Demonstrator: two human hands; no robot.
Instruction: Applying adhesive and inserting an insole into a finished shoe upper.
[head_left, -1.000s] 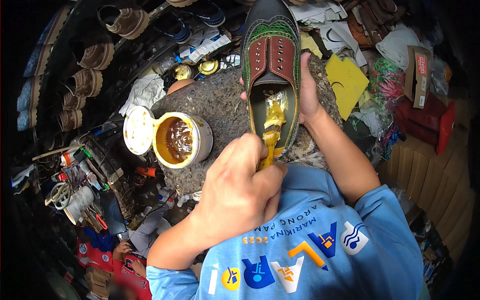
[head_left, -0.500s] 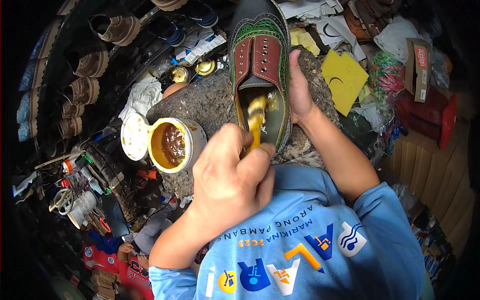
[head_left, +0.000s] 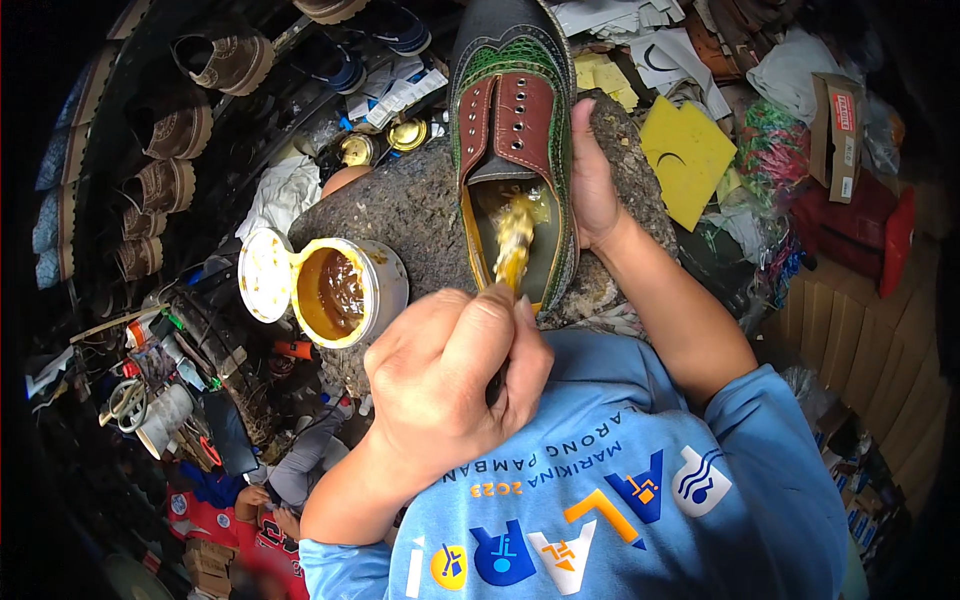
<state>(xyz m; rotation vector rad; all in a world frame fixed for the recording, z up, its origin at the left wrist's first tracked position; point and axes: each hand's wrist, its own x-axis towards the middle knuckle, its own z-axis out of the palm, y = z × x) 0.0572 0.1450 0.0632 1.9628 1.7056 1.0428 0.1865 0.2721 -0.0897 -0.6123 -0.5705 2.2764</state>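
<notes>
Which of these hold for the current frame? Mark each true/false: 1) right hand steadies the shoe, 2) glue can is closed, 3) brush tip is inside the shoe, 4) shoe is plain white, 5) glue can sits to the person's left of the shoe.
1) True: the right hand grips the side of the shoe.
2) False: the glue can is open, its lid lying beside it and brown adhesive showing.
3) True: the brush, held in the left hand, reaches into the shoe opening.
4) False: the shoe is green, brown and dark.
5) True: the can rests on the rough stone block left of the shoe.
</notes>
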